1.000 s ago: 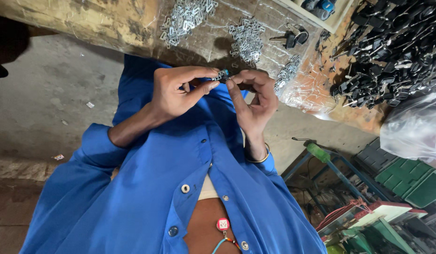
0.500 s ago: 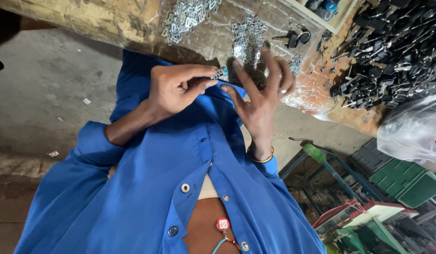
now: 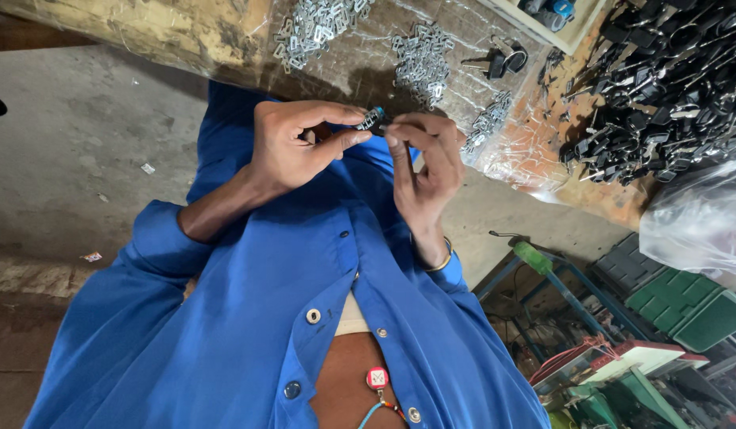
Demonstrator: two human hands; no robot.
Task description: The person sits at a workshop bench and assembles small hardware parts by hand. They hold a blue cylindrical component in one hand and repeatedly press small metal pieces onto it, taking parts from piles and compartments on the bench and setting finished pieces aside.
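Both hands meet over one small dark key part [image 3: 373, 119]: the left hand [image 3: 292, 147] clamps it fingertip-tight, the right hand [image 3: 423, 163] pinches its end. Beyond the grip, silver blanks [image 3: 422, 56] lie heaped on the bench [image 3: 185, 32], many apparently unhandled.

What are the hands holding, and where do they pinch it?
A small dark part with a blue tip, pinched at opposite ends by left hand and right hand fingertips.

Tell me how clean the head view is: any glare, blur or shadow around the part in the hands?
Head view: sharp and evenly lit, no motion blur; left hand and right hand pinch a small dark part, crisp. Plastic sheet on the bench glints; clear bag washes out pale; wide-angle bending at the edges.
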